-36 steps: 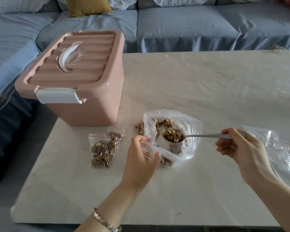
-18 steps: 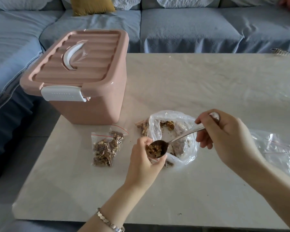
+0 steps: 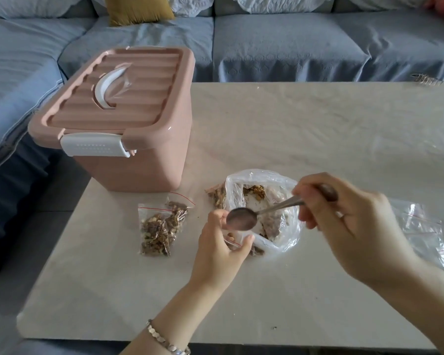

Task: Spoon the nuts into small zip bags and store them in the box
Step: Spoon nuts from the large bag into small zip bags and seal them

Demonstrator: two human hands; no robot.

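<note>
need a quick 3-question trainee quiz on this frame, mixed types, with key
1. True or false: the lid is on the pink box.
2. Which hand holds the spoon? A) left B) right
3. Fill in: the left hand holds a small zip ____ at the spoon's tip.

Key: 1 true. 2 B, the right hand. 3 bag.

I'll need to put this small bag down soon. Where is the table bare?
Bare: the far table behind the open nut bag, right of the pink box; also the strip along the front edge. Crowded: filled zip bags near the box, empty zip bags at the right edge.
</note>
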